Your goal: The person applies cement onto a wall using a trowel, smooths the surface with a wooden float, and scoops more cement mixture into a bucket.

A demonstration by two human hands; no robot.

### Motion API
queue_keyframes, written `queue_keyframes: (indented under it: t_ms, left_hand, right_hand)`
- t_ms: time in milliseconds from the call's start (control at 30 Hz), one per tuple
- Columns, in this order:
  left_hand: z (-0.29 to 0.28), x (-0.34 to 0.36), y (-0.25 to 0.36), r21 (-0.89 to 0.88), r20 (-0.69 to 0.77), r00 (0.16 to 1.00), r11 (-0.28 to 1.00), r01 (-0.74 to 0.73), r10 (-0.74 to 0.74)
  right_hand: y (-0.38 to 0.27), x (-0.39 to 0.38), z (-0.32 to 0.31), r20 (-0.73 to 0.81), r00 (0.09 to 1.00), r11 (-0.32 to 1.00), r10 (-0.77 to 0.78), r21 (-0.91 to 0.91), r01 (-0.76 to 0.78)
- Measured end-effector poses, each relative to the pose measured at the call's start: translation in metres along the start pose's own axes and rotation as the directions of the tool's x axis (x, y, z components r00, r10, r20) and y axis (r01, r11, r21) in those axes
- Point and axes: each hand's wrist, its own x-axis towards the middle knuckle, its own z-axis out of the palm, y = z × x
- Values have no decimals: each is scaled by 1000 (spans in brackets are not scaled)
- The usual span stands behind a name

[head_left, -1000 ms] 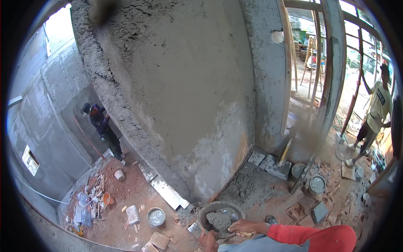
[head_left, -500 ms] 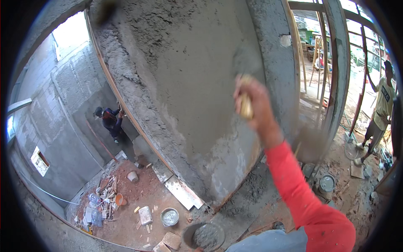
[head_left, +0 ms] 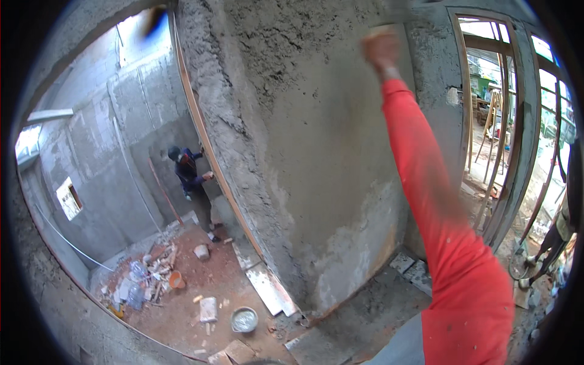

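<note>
My right hand (head_left: 382, 50), at the end of a red sleeve (head_left: 420, 152), is raised high against the wall and closed round the pale handle of a plastering trowel (head_left: 380, 29). The trowel's blade is smeared by motion and partly cut off at the top edge. Wet grey mortar (head_left: 322, 128) covers the middle of the wall panel, smooth at the centre and rough at the upper left. Lower down, a paler, patchy area (head_left: 347, 255) shows on the same wall. My left hand is out of the picture.
A person (head_left: 191, 173) stands beyond the wall's wooden edge strip (head_left: 201, 128). On the floor lie a metal basin (head_left: 244, 319), a rubble heap (head_left: 143, 277), an orange bucket (head_left: 176, 280) and a pale block (head_left: 208, 309). Framed openings (head_left: 502, 121) stand at right, with another person partly visible.
My right hand has moved up the wall with the trowel. The view has shifted, so the mortar tub at the bottom has nearly left the picture and the person at right is mostly cut off.
</note>
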Motion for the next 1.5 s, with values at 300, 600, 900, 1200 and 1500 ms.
queue_keyframes:
  t_ms: [300,600,900,1200,1500]
  left_hand:
    - [-21,-35,1,123,230,828,828,-547,512]
    - [54,-101,116,190,516,754,804,-563,406]
    - [98,-134,167,-71,676,677,940,-334,291]
    - [75,-95,121,-147,544,782,952,-268,304]
    - [-13,-2,61,-263,206,973,964,-45,102]
  right_hand:
    - [-155,-526,-276,457,23,356,-889,723,-592]
    - [-77,-706,-375,614,-243,465,-751,230,-855]
    - [-95,-661,-385,439,-756,91,-486,-835,-543]
    - [-124,-592,-383,583,-416,-425,-698,-805,-415]
    - [-192,-304,-296,804,579,-626,138,524,-578]
